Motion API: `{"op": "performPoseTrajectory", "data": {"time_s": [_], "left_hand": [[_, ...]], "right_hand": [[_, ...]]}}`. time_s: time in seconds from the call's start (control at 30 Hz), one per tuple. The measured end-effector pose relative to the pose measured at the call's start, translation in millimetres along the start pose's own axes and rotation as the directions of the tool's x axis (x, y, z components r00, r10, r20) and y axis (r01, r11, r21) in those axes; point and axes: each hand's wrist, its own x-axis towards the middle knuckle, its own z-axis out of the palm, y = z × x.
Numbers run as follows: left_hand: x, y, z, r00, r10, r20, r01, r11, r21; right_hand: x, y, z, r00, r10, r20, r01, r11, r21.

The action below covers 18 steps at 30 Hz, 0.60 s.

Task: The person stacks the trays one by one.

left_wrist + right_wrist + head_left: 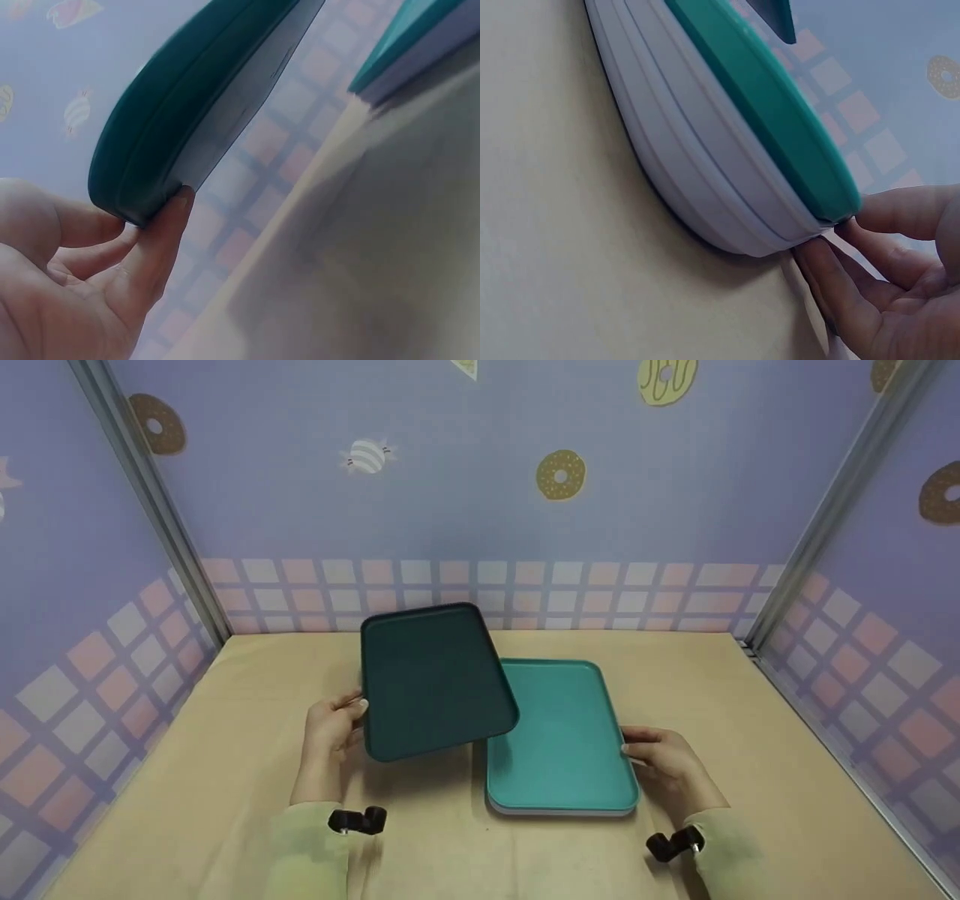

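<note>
My left hand (330, 727) pinches the left edge of a dark green rectangular tray (439, 682), which is raised off the table and tilted. The left wrist view shows the thumb at its rim and a finger against the pale underside of the lifted tray (225, 124). To the right lies a stack of trays, a bright teal tray (562, 735) on top, partly covered by the lifted tray in the head view. My right hand (667, 754) pinches the stack's right edge. Pale grey layers (682, 127) show beneath the teal rim (787, 127) in the right wrist view.
The stack stands on a table with a cream cover (420, 847). Lilac walls (465, 510) with sweets and checked bands enclose its back and sides. Metal posts (161, 502) rise at the back corners. Each wrist wears a small black camera (358, 820).
</note>
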Motion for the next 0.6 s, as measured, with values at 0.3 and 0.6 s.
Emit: {"op": "performPoseTrajectory", "data": {"time_s": [0.3, 0.6], "left_hand": [[-2.5, -2.5, 31.7, 0.998, 0.022, 0.057, -0.021, 0.999, -0.024], [-4.5, -8.1, 52.4, 0.994, 0.032, 0.101, -0.024, 0.996, -0.080]], "right_hand": [[-2.2, -0.8, 0.7, 1.000, 0.020, -0.014, -0.019, 0.999, 0.048], [-1.6, -0.9, -0.2, 1.000, -0.009, 0.005, 0.009, 0.999, -0.032]]}}
